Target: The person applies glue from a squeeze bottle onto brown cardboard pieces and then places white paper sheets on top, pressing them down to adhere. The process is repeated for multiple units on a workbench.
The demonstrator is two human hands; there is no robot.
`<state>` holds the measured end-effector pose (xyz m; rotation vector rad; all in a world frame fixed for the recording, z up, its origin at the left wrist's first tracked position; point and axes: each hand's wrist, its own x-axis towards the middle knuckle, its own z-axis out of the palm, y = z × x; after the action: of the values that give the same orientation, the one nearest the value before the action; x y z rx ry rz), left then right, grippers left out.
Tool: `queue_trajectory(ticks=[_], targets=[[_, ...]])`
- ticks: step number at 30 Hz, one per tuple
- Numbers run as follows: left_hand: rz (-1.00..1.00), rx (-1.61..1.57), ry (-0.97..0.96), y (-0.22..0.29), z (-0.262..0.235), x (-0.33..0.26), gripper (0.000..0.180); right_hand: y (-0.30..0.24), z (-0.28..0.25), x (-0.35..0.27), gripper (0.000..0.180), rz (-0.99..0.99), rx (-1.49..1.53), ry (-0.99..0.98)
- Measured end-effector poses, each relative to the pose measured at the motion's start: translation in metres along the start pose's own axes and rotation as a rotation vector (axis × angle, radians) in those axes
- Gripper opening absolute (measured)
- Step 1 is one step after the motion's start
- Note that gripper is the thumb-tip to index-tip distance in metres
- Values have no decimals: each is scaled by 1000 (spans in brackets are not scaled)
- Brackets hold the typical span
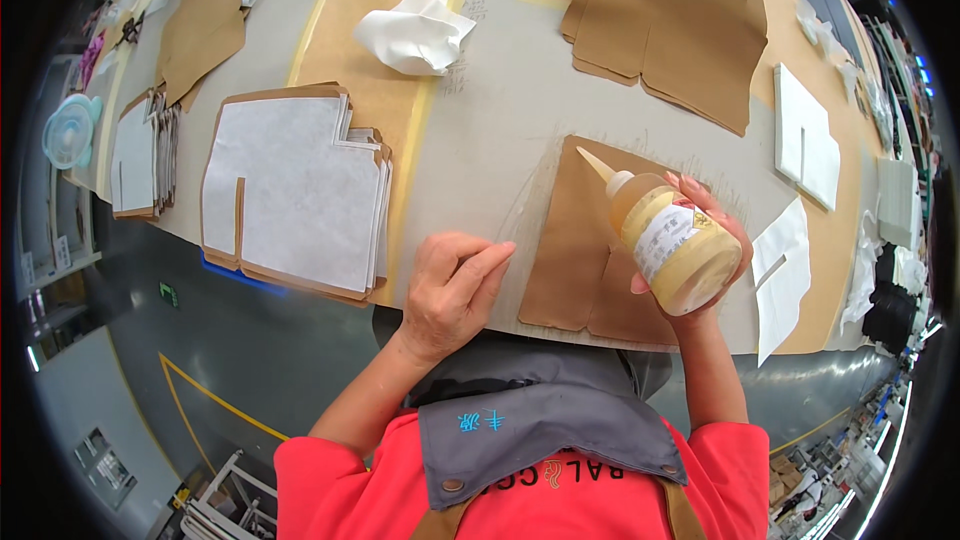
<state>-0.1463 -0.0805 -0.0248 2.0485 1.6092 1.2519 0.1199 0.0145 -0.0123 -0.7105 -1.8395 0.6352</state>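
My right hand [735, 230] is wrapped round a squeeze bottle [675, 245] of yellowish liquid. A white label is on its side, and its long pointed nozzle [596, 164] tilts up and left. Beneath the bottle a brown cut panel [565, 260] lies flat near the table's front edge, partly covered by the bottle and hand. Left of that panel, my left hand [455, 290] hovers with thumb and fingertips pressed together; whether anything is pinched there cannot be made out.
A stack of white-faced, brown-edged panels [290, 180] lies at left. More brown panels [670, 30] are piled at the far right. Crumpled white paper [418, 32] sits farther back. At right are a white slotted piece [782, 275] and a white stack [820, 150].
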Motion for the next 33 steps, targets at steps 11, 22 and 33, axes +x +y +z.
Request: queue_trajectory(ticks=[11,22,33], targets=[[-4,2,8,0,1,0,22,-8,-22,-15,102,45,-73,-18],[-26,8,-10,3,1,2,23,-15,-53,-39,102,96,-263,54],[-41,58,-34,7,1,4,21,-16,-87,-65,102,147,-350,159]])
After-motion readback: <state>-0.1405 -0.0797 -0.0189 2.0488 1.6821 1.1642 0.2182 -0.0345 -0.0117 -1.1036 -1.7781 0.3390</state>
